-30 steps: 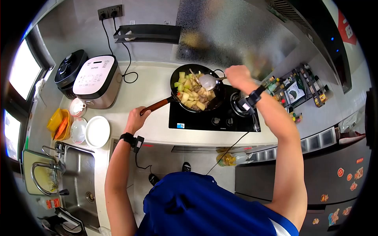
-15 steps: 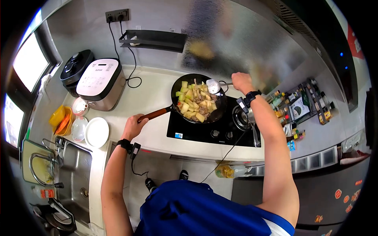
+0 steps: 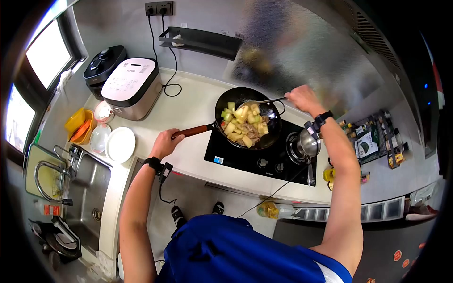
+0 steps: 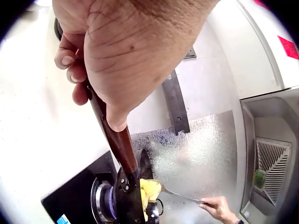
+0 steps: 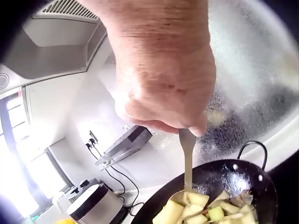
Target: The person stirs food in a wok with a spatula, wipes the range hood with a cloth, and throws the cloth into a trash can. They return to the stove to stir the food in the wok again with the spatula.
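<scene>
My left hand [image 3: 165, 143] grips the wooden handle [image 3: 196, 130] of a black wok [image 3: 274, 129], thumb along its top in the left wrist view. Chunks of pale green and yellow vegetable [image 3: 238, 123] fill the wok, mixed with pieces of meat [image 3: 251, 134]. Above the wok's far right rim, my right hand [image 3: 304, 100] holds a metal spatula [image 5: 188, 163] by its handle. The spatula's head is down among the chunks at the far side, partly hidden under them. A blue flame [image 4: 111, 203] burns at the burner by the wok.
A metal ladle [image 3: 309, 144] rests over the right burner of the black hob [image 3: 240, 162]. Left of it stand a rice cooker [image 3: 132, 85], a white plate [image 3: 121, 145] and a sink [image 3: 89, 212]. Seasoning bottles fill a rack [image 3: 377, 141] at the right.
The spatula has swung from the wok's right side leftward into the food, with chunks now heaped over its head. My left hand keeps its grip on the handle. The head view has shifted.
</scene>
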Demonstrator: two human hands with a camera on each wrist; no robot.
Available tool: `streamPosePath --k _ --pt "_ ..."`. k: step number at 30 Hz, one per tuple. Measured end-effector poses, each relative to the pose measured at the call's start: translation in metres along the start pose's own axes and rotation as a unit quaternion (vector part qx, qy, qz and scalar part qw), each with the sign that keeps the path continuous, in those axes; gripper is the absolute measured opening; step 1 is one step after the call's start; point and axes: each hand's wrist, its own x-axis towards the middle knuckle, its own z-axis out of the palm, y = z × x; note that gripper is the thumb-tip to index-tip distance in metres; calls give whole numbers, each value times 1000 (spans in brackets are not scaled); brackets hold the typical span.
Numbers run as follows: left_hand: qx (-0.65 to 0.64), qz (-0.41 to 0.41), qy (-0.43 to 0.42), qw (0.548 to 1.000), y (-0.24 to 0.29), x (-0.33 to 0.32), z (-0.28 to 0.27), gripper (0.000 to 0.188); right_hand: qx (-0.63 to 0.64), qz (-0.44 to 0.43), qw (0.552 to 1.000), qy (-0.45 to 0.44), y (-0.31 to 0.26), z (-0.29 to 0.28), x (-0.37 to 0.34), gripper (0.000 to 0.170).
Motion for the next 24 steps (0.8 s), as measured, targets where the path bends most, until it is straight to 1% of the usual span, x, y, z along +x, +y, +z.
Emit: streamPosePath --k 1,4,7,8,11,12,16,20,21,23,24 --pt "0 -2 1 1000 0 0 0 38 -4 -1 1000 2 4 -4 3 17" --pt "-2 -4 2 1000 -1 -1 1 38 -49 33 998 5 -7 -7 20 17" --pt "-2 -6 -1 1000 -1 1 1 38 -81 21 996 13 -26 12 52 17" --pt "0 -9 -4 1000 -1 1 1 38 -84 4 996 35 -31 17 61 17" --pt "5 -14 -2 1000 -2 2 1 38 -91 -39 995 17 -48 6 77 16" --pt "6 -15 -1 1000 -3 1 2 38 -103 -83 991 3 -54 3 77 14" --pt "4 -2 3 1000 -10 3 6 38 -111 -153 982 -22 -71 -16 50 10" --pt "-2 -4 -13 1000 -12 5 5 38 -115 -80 990 -6 -59 -55 7 10" --pt "0 -1 -14 1000 -15 7 5 38 -126 -41 991 -37 -53 -65 -3 11" --pt "9 3 -19 1000 -16 7 7 38 -128 1 990 -57 -48 -88 -23 12" --pt "17 5 -22 1000 -14 8 5 37 -115 42 987 -100 -50 -99 -28 12"
